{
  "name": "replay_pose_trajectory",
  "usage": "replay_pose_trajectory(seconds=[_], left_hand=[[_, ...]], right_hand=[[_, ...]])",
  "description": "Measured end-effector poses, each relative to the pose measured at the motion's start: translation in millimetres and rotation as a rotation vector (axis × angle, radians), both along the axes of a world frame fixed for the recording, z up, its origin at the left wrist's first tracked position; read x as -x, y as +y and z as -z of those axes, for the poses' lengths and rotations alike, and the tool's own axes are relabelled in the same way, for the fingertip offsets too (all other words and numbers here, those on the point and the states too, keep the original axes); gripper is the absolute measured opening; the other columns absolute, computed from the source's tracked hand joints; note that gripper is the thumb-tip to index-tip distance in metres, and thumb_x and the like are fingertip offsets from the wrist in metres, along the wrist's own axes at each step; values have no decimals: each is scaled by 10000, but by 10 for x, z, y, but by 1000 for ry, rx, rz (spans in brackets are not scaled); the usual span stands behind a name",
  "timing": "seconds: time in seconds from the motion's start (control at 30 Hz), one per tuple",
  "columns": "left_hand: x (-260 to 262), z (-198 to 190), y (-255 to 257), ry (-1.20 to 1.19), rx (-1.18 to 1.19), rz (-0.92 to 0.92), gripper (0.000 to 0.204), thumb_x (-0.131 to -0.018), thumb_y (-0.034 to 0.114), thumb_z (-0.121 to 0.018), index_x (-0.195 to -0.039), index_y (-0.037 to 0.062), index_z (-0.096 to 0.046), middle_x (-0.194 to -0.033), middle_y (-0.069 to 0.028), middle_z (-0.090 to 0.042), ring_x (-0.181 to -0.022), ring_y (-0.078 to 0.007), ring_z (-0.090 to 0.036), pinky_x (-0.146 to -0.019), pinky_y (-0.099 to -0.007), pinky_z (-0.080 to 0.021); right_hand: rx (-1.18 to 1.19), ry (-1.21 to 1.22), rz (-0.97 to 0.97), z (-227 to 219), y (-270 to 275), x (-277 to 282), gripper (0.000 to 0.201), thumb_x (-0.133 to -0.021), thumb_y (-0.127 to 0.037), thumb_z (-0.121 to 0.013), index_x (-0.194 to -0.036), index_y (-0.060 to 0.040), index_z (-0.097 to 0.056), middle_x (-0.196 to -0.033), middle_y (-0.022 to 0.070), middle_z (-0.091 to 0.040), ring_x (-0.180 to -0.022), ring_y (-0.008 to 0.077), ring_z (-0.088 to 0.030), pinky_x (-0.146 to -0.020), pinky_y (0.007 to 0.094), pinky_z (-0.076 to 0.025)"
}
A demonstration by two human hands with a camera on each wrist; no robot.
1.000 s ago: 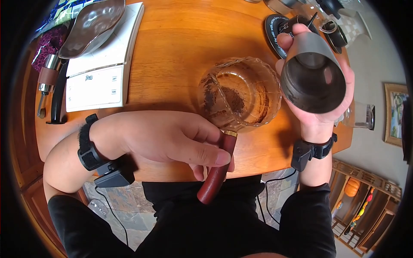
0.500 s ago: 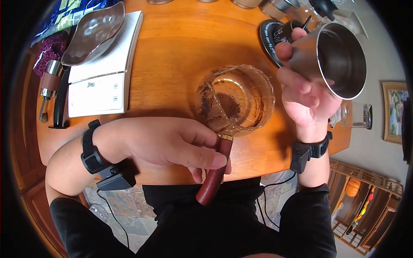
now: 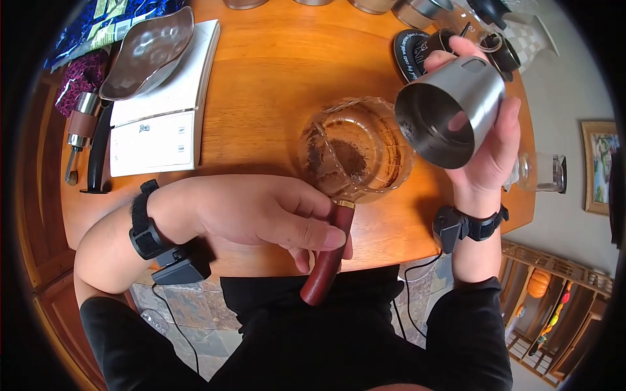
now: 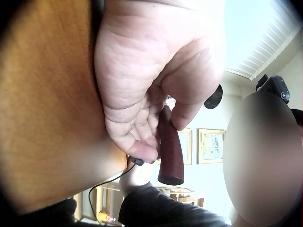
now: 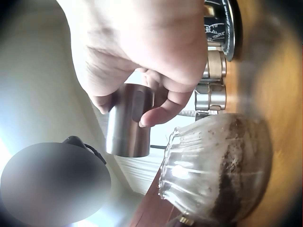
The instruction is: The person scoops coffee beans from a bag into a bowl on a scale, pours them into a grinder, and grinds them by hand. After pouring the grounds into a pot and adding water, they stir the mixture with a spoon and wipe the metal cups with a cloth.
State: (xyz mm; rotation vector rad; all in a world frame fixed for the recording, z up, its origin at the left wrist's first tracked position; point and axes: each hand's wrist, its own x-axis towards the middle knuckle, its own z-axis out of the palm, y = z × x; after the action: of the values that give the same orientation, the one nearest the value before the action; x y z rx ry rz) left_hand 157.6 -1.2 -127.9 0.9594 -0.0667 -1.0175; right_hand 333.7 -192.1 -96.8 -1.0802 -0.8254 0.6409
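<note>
My left hand [image 3: 254, 212] grips the dark red wooden handle [image 3: 321, 277] of a clear glass pot, its thumb on top and fingers below. Brown powder that looks like ground coffee [image 3: 345, 158] lies inside the fluted glass pot [image 3: 405, 133] and clings to its walls. To the right, my right hand [image 3: 492, 153] holds a brushed steel cup [image 3: 481, 91] in the air, tipped so its mouth faces down and left beside the pot's rim. The cup's inside shows bare metal with some dark specks. In the right wrist view, fingers curl around the steel cup [image 5: 130, 120].
A white scale [image 3: 153, 146] at the left bears a brown wavy dish [image 3: 147, 55]. Beside it lie a metal-and-brown cylinder [image 3: 83, 124] and a small brush [image 3: 72, 171]. A black lettered coaster [image 3: 404, 55] and several metal containers stand at the back. A glass vessel [image 3: 538, 173] is at the right.
The right hand turned the steel cup away to the right, then back left and down toward the pot. My left hand keeps its hold on the handle, almost still.
</note>
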Motion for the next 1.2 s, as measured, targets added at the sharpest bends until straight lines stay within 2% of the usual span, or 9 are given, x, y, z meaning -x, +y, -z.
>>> replay_pose_trajectory(seconds=[0.1, 0.23, 0.3, 0.37, 0.4, 0.5, 0.73, 1.0, 1.2], left_hand=[[3, 13, 1, -3, 12, 2, 336, -1015, 246, -513, -1202, -21, -597, -968, -32, -655, -902, -94, -586, -850, -246, -467], [-5, 8, 2, 0, 5, 11, 334, -1013, 246, -518, -1199, -18, -599, -970, -34, -655, -899, -94, -583, -848, -248, -466], [0, 5, 5, -8, -13, 11, 334, -1012, 248, -520, -1199, -17, -600, -971, -35, -656, -896, -95, -581, -847, -249, -466], [-8, 1, -2, -14, -17, 13, 336, -1011, 251, -523, -1198, -17, -600, -972, -34, -656, -895, -96, -580, -846, -250, -465], [-4, 2, -3, -13, -12, 10, 338, -1010, 253, -524, -1198, -17, -600, -972, -34, -656, -895, -96, -580, -847, -251, -465], [-12, -12, -2, -6, -19, 15, 341, -1006, 259, -531, -1197, -15, -602, -970, -31, -655, -896, -96, -579, -850, -252, -463], [-6, -15, -4, 21, -24, 13, 340, -1000, 262, -543, -1192, -11, -605, -969, -27, -653, -900, -96, -579, -853, -250, -460], [-9, -38, -5, 28, -36, 10, 329, -1005, 249, -531, -1195, -11, -601, -958, -25, -649, -900, -95, -577, -854, -247, -459], [-5, -21, -1, 28, -25, 8, 330, -1007, 247, -529, -1195, -14, -599, -952, -30, -650, -901, -96, -579, -853, -248, -461]], right_hand=[[110, -178, 37, -39, -24, -15, 769, -893, -564, -554, -1370, 11, -371, -1271, 244, -503, -1073, 325, -611, -894, 389, -529], [173, -435, 133, -54, -66, -1, 798, -854, -580, -573, -1349, 20, -398, -1180, 274, -562, -1059, 312, -618, -875, 378, -533], [41, -308, 84, -29, -52, 2, 691, -810, -327, -686, -1345, 25, -427, -1150, 142, -617, -1039, 176, -600, -932, 302, -452], [42, -352, 82, -64, -53, 18, 687, -790, -277, -712, -1337, 29, -430, -1148, 138, -622, -1046, 174, -600, -935, 301, -452], [39, -295, 60, -74, -63, 27, 663, -751, -173, -744, -1308, 32, -449, -1146, 140, -628, -1047, 175, -604, -935, 303, -454], [131, -438, 207, -52, -33, 83, 832, -729, -527, -773, -1292, -3, -455, -1132, 241, -609, -1090, 282, -609, -876, 365, -528], [124, -608, 193, -47, -37, 81, 758, -726, -473, -770, -1269, -27, -483, -1147, 228, -608, -1071, 267, -608, -864, 344, -524], [170, -575, 206, -84, -41, 105, 848, -701, -546, -782, -1290, -20, -472, -1190, 242, -581, -1053, 248, -608, -872, 322, -514], [127, -458, 216, -72, -23, 132, 867, -716, -547, -775, -1321, -15, -456, -1245, 259, -548, -1085, 265, -598, -913, 352, -503]])
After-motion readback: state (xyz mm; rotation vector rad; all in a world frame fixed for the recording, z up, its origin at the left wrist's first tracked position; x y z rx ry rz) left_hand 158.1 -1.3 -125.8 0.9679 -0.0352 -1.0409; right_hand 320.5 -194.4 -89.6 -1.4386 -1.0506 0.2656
